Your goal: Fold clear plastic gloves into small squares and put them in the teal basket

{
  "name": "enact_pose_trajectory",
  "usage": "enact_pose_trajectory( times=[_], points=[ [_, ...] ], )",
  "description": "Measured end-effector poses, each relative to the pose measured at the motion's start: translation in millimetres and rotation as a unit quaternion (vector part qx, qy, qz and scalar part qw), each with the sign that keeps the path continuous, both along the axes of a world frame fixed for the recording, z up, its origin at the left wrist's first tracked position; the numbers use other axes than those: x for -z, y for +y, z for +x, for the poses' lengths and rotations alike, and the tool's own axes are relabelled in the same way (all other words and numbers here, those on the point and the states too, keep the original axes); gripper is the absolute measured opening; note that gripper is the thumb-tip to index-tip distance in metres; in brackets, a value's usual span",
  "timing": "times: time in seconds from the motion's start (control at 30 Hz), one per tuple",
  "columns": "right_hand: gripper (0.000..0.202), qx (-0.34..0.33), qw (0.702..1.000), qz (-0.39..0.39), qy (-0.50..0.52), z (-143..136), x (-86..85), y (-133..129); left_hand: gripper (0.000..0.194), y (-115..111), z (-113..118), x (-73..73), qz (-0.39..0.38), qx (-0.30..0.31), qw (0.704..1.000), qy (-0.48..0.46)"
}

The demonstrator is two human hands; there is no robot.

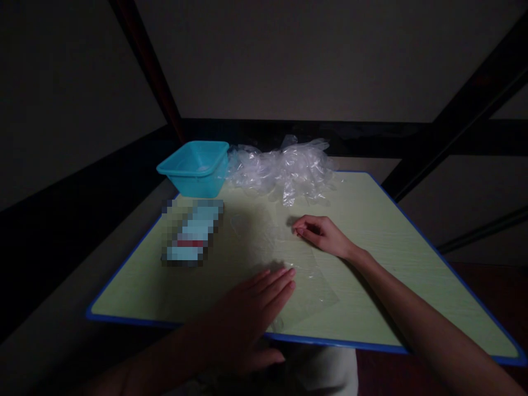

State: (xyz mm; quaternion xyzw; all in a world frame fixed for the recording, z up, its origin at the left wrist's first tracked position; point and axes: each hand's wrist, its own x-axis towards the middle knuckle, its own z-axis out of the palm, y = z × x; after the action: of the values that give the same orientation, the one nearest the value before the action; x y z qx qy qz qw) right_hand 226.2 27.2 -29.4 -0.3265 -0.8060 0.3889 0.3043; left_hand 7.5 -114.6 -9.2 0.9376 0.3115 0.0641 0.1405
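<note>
A thin clear plastic piece (pixel 305 291), which looks like a disposable glove, lies flat on the table in front of me. My left hand (pixel 264 302) is stretched out palm down over its near left part, fingers straight and close to the surface. My right hand (pixel 319 234) rests by its upper right edge with the fingers curled in and the thumb against them. Whether plastic is pinched between those fingertips is hidden. Beyond both hands is a crumpled heap of clear plastic gloves (pixel 284 168), some with finger shapes sticking out.
A turquoise plastic basin (pixel 196 170) stands at the back left, touching the heap. In front of it lies a pixelated phone-like object (pixel 193 231). The pale green table (pixel 371 286) has a blue rim, and a wall (pixel 305 60) rises behind it. The room is dim.
</note>
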Motion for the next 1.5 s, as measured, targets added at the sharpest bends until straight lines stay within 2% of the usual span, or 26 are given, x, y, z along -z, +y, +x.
enact_pose_trajectory(
  times=[0.13,0.33,0.47,0.67,0.83,1.0,1.17,1.27,1.4,1.5],
  points=[
    [0.014,-0.001,1.000,0.000,-0.002,-0.1,-1.1,-0.5,0.079,-5.0,-5.3,7.0,0.005,0.020,0.999,0.043],
    [0.014,-0.001,1.000,0.004,-0.003,-1.0,-2.9,-2.5,0.065,-9.6,-0.4,18.9,0.037,0.008,0.997,0.072],
    [0.015,0.012,1.000,0.012,0.003,-0.4,-3.7,-2.9,0.060,-10.6,0.3,19.4,0.068,0.012,0.996,0.057],
    [0.018,0.055,0.998,0.032,0.019,3.5,-3.7,-1.4,0.041,-14.3,0.9,20.5,0.157,0.018,0.987,0.039],
    [0.017,0.049,0.998,0.030,0.019,3.9,-3.8,-1.3,0.035,-17.1,4.6,19.0,0.183,0.027,0.982,0.030],
    [0.019,-0.009,0.998,-0.022,0.057,1.5,-9.5,-6.9,0.034,-17.1,7.8,12.7,0.180,0.023,0.983,0.018],
    [0.022,-0.134,0.987,-0.078,0.052,-12.6,-23.4,-26.5,0.033,-17.9,9.6,14.1,0.162,0.021,0.987,0.007],
    [0.023,-0.194,0.978,-0.068,0.013,-24.1,-28.4,-38.8,0.033,-19.4,10.3,17.0,0.153,0.014,0.988,-0.006],
    [0.025,-0.223,0.972,-0.030,-0.065,-33.6,-27.4,-46.3,0.035,-19.3,10.6,14.5,0.113,0.010,0.993,-0.013],
    [0.025,-0.222,0.973,-0.032,-0.062,-33.2,-28.2,-45.6,0.036,-17.1,10.7,6.0,0.066,0.009,0.998,-0.013]
  ],
)
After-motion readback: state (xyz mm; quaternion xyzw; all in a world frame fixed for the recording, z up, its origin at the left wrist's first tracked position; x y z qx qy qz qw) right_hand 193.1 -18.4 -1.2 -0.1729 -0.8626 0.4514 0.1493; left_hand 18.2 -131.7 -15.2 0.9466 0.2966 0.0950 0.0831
